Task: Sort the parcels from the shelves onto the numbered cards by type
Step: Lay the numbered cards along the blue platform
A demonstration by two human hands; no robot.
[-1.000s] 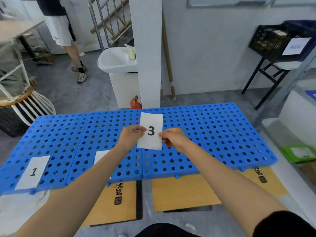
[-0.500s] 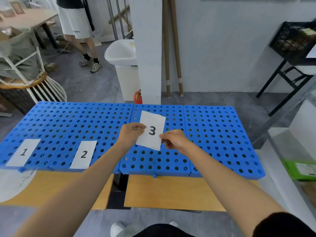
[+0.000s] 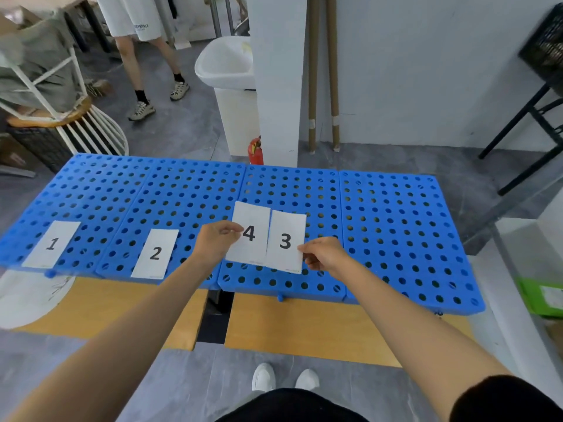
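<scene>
Two white cards are held side by side above the blue perforated platform (image 3: 396, 226). My left hand (image 3: 216, 240) pinches the card marked 4 (image 3: 251, 236) by its left edge. My right hand (image 3: 324, 254) pinches the card marked 3 (image 3: 286, 242) at its lower right edge; this card slightly overlaps the 4. Card 1 (image 3: 51, 243) and card 2 (image 3: 155, 253) lie flat on the platform's left panels near the front edge. No parcels are in my hands.
A green parcel (image 3: 543, 296) lies on a low shelf at the right edge. Behind the platform stand a white pillar (image 3: 275, 80), a white bin (image 3: 231, 86), a red extinguisher (image 3: 255, 151) and a person's legs (image 3: 146, 56). A white chair (image 3: 61, 111) is far left; a black stand (image 3: 533, 117) is far right.
The single visible card 3 has been split into two: card 4 now shows in my left hand, card 3 has shifted right in my right hand. The view has tilted downward.
</scene>
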